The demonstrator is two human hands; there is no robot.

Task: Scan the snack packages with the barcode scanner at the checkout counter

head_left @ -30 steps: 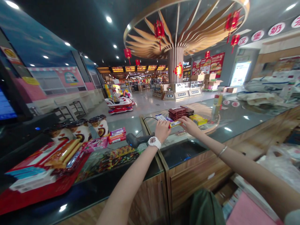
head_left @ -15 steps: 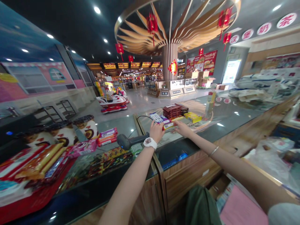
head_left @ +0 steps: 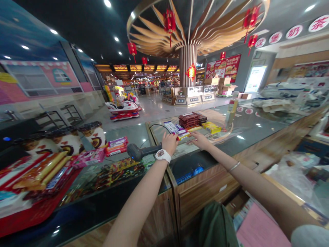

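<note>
While the left edge crops the red tray (head_left: 28,222), lower left, packets (head_left: 42,171) show piled on it. Mid-frame, yellow packet (head_left: 184,136) between both hands: left hand (head_left: 169,144) pinches its left end, fingertips partly hidden; right hand (head_left: 202,141) fingers narrow at its right end, can't tell if gripping.

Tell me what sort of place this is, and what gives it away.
Probably a snack shop's sales counter in a mall or similar shopping hall: a scanner lies on the counter, wrapped snacks are set out there, and a ride stands on the floor beyond.
</note>
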